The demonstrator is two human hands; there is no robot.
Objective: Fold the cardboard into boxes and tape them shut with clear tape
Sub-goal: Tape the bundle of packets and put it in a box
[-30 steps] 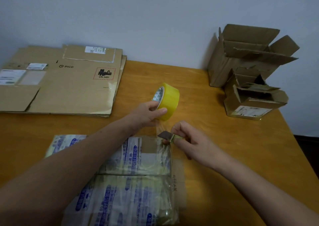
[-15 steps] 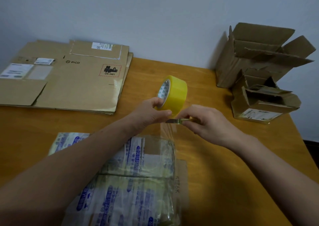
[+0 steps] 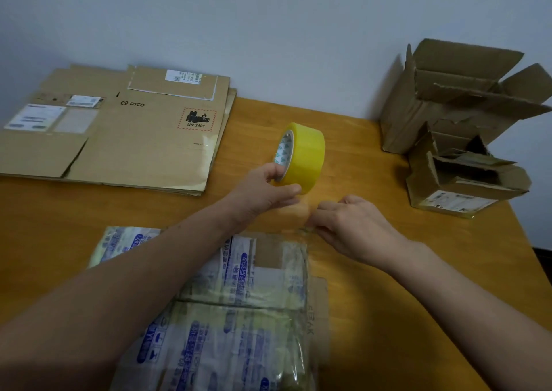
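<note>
Flat cardboard (image 3: pixel 119 134): stacked, far left of table (image 3: pixel 403 301).
Taped box (image 3: pixel 239 325): near edge, partly under the left forearm.
Left hand (image 3: pixel 263 192): fingers curled round tape roll (image 3: pixel 306 154), held on edge above the table.
Right hand (image 3: pixel 354 226): fingers curled, pinching the strip end (image 3: pixel 304 231) by the box's far edge.
Open boxes (image 3: pixel 448 107): two, far right.

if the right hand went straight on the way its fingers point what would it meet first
Probably the left hand, which holds the tape roll. The right hand, pinching the tape end, points left toward that wrist; depth is unclear.
</note>
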